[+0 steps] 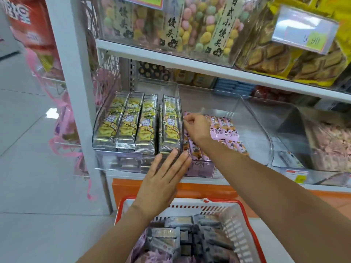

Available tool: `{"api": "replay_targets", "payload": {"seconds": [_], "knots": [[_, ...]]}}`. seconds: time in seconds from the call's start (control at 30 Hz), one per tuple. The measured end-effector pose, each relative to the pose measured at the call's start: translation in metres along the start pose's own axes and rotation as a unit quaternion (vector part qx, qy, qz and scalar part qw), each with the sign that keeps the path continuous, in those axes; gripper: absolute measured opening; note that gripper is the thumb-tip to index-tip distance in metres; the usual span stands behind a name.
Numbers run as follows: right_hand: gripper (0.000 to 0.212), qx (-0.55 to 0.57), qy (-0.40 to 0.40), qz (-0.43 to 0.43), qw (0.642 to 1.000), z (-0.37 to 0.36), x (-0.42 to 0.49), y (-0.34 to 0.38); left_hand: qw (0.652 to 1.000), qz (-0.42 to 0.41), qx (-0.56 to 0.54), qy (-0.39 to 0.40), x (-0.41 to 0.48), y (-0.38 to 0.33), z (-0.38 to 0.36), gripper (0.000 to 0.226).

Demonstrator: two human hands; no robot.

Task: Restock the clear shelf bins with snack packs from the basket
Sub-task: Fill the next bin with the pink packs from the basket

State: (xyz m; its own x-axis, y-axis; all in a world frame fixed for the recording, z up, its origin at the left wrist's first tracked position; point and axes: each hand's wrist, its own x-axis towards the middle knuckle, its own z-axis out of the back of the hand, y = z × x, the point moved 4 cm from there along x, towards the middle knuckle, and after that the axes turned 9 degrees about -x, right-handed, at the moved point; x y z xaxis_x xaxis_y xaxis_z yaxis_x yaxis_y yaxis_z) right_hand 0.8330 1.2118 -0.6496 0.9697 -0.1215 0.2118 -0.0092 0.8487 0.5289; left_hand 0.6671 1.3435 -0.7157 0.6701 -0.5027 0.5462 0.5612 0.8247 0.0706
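- Red-rimmed basket (245, 209) sits nearest, below the shelf's front edge. Grey and pink snack packs (171, 234) are piled inside, so the restock isn't finished.
- Left hand (161, 179): fingers straight and pressed together, tips touching the front right corner of the left bin (112, 162).
- Yellow packs (133, 122) stand on end in that bin, with a gap before the rightmost one.
- Right hand (197, 128) is over the middle bin (264, 141), fingers curled at its left wall above the pink packs (228, 131). It's probably pinching a pack end, but the knuckles hide it.
- Risk: a left-hand push could shift the bin, and the lone yellow pack could topple into the gap.
- Risk: the right forearm crosses the middle bin's front wall, so pulling back could drag pink packs over it.
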Motion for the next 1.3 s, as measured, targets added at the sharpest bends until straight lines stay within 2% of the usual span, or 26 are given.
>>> {"api": "replay_targets", "payload": {"seconds": [0.2, 0.27, 0.33, 0.5, 0.57, 0.67, 0.73, 0.83, 1.0, 1.1, 1.3], "knots": [[0.022, -0.01, 0.046, 0.044, 0.998, 0.001, -0.002, -0.001, 1.0, 0.003, -0.006, -0.001, 0.0, -0.003, 0.001, 0.107], [0.024, 0.011, 0.044, 0.05, 0.998, 0.009, -0.01, 0.0, 1.0, -0.001, -0.014, -0.009, 0.0, -0.004, 0.006, 0.096], [0.025, 0.06, 0.019, 0.055, 0.997, 0.022, -0.025, 0.001, 0.999, -0.004, -0.034, -0.014, 0.0, -0.006, 0.01, 0.084], [0.021, 0.237, -0.026, 0.065, 0.969, 0.064, -0.075, 0.009, 0.998, -0.016, -0.058, 0.015, -0.024, -0.015, 0.004, 0.074], [0.017, 0.27, -0.027, 0.089, 0.958, 0.078, -0.1, 0.01, 0.996, -0.005, -0.076, 0.048, -0.037, -0.02, -0.002, 0.069], [0.015, 0.284, 0.004, 0.124, 0.951, 0.08, -0.144, 0.002, 0.983, 0.021, -0.079, 0.164, -0.059, -0.024, -0.023, 0.064], [0.015, 0.281, 0.025, 0.136, 0.95, 0.071, -0.172, -0.01, 0.968, 0.072, -0.077, 0.229, -0.074, -0.019, -0.038, 0.066], [0.016, 0.267, 0.059, 0.117, 0.955, 0.041, -0.205, -0.037, 0.955, 0.13, -0.069, 0.257, -0.09, -0.011, -0.054, 0.072], [0.01, 0.195, 0.157, 0.048, 0.967, -0.026, -0.233, -0.083, 0.957, 0.169, -0.051, 0.23, -0.097, 0.002, -0.063, 0.078], [0.016, 0.111, 0.221, 0.013, 0.969, -0.061, -0.234, -0.104, 0.962, 0.163, -0.049, 0.214, -0.102, 0.011, -0.068, 0.085], [0.024, -0.01, 0.339, 0.003, 0.941, -0.122, -0.244, -0.134, 0.962, 0.163, -0.064, 0.211, -0.112, 0.016, -0.08, 0.097]]}}
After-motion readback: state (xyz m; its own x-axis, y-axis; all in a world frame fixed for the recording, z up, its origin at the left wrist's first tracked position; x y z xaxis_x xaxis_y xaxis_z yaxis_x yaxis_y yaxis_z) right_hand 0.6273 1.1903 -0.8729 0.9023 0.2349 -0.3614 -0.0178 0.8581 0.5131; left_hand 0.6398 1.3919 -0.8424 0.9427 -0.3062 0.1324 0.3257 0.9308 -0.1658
